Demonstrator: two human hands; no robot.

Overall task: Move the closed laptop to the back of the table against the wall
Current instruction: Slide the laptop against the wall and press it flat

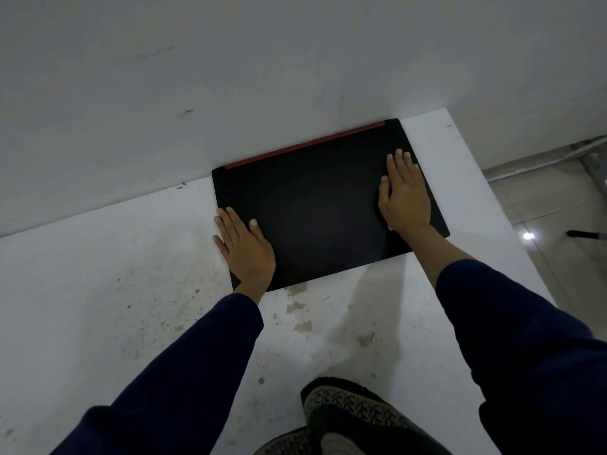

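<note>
Patterned dark fabric item sits nearest the camera at the bottom edge, on or over the near part of the table; cannot tell what it is. Two dark navy sleeves reach forward from there.

Left hand lies flat on the near-left corner of the closed black laptop with a red strip along its back edge, fingers together and extended, some lapping over the left edge. Right hand lies palm-down on the right part of the lid, fingers straight and close together. Neither hand pinches or curls round anything; both just press on the lid.

Laptop lies flat on the white, stained and speckled tabletop, red strip touching or just short of the plain pale wall, near the table's far right corner. It runs parallel to the wall line.

Step, as judged: the push is at its end, laptop looks seated at the back. Next move would call for lifting both palms straight off without dragging the lid, or a last small nudge if a gap remains; the gap cannot be confirmed.

Room: dim light, brownish stains on the table, tiled floor to the right with a bright reflection and metal framing beyond.
</note>
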